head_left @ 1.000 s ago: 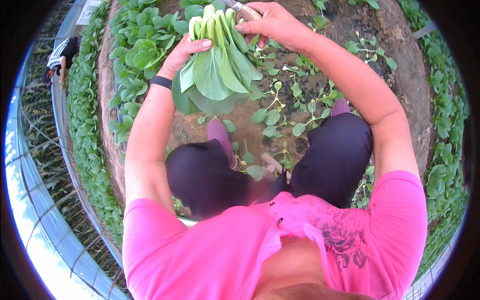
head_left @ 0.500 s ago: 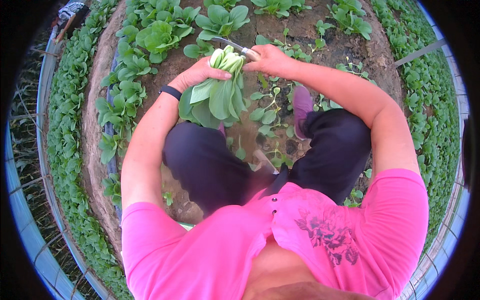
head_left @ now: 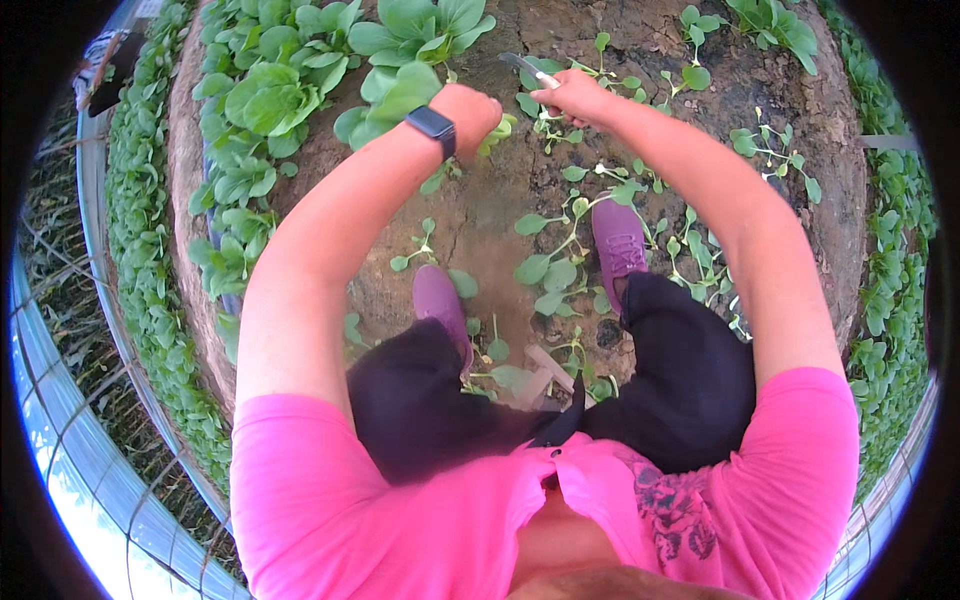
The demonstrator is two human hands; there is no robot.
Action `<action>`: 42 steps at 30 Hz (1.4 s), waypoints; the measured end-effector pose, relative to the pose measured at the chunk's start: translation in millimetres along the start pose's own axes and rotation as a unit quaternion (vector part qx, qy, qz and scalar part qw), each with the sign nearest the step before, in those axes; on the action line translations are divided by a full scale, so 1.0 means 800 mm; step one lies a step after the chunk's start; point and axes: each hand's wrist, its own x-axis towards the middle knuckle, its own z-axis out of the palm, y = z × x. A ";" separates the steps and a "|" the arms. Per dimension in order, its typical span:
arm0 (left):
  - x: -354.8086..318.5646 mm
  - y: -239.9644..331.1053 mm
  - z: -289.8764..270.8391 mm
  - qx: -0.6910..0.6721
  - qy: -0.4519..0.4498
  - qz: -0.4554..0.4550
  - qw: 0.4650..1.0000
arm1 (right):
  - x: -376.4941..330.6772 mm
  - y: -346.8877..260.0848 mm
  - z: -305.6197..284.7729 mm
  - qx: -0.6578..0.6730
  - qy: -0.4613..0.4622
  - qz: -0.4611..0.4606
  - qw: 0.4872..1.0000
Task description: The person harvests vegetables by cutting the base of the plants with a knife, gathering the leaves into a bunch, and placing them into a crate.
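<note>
Over on the far left there's a wire mesh fence [head_left: 90, 470] curving along the edge, with a strip of low green plants [head_left: 140, 260] running just inside it. Next comes the raised soil bed [head_left: 480, 230], and its left part is packed with big leafy greens [head_left: 270, 100]. The left hand [head_left: 468, 112] is stretched out to the edge of that patch, a dark smartwatch [head_left: 433, 125] on the wrist. The fingers are curled under and away from the camera, so I honestly can't tell how tightly they're closed or whether they've got a real grip on anything; a pale green leaf [head_left: 498, 134] pokes out right beside them on their right, touching or nearly so. Just right of that, close but apart, the right hand [head_left: 575, 97] is fisted tight around the light handle of a small knife [head_left: 528, 70], the blade sticking out up and to the left of the fingers, above the gap between the two hands. Below and around those fingers the dirt is dotted with small thin seedlings [head_left: 560, 270]. Nearer the body, two purple shoes [head_left: 620, 240] stand on the soil, black trousers [head_left: 690, 380] above them and a pink shirt [head_left: 330, 500] filling the bottom. More small greens [head_left: 890, 260] line the far right edge.
</note>
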 end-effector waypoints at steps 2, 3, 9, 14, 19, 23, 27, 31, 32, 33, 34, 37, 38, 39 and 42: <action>0.055 -0.017 0.001 0.054 0.025 0.000 0.998 | 0.030 0.025 0.001 0.028 0.047 0.014 0.998; 0.074 -0.034 0.009 0.095 0.018 -0.001 0.995 | 0.043 0.032 0.008 0.027 0.051 0.018 0.998; 0.112 -0.134 0.043 0.133 -0.048 -0.153 0.978 | 0.090 0.032 0.027 -0.024 0.056 -0.031 0.998; 0.061 -0.178 0.075 0.054 -0.111 -0.179 0.976 | 0.130 -0.006 0.050 -0.015 0.029 -0.069 0.997; 0.045 -0.176 0.093 0.015 -0.071 -0.184 0.980 | 0.171 -0.028 0.085 0.001 0.042 -0.055 0.998; 0.038 -0.179 0.103 0.000 -0.053 -0.196 0.979 | 0.188 -0.033 0.112 -0.012 0.037 -0.010 0.999; 0.043 -0.177 0.106 -0.016 -0.040 -0.194 0.980 | 0.199 -0.023 0.117 -0.026 0.032 0.020 0.999; 0.031 -0.182 0.114 -0.027 -0.049 -0.201 0.978 | 0.191 -0.029 0.132 -0.046 0.047 0.006 0.998; 0.028 -0.184 0.115 -0.027 -0.052 -0.204 0.977 | 0.190 -0.031 0.136 -0.054 0.057 -0.004 0.997; 0.033 -0.181 0.114 -0.028 -0.053 -0.202 0.977 | 0.192 -0.024 0.135 -0.063 0.075 -0.020 0.995; 0.036 -0.179 0.112 -0.028 -0.054 -0.201 0.978 | 0.193 -0.017 0.135 -0.072 0.093 -0.036 0.992; 0.034 -0.180 0.113 -0.039 -0.056 -0.206 0.976 | 0.193 -0.014 0.141 -0.082 0.106 -0.058 0.989; 0.030 -0.181 0.114 -0.042 -0.060 -0.207 0.975 | 0.191 -0.017 0.145 -0.082 0.103 -0.061 0.989; 0.030 -0.180 0.114 -0.045 -0.061 -0.207 0.976 | 0.191 -0.014 0.146 -0.092 0.124 -0.072 0.985; 0.033 -0.179 0.111 -0.052 -0.056 -0.204 0.976 | 0.191 -0.006 0.148 -0.115 0.172 -0.096 0.974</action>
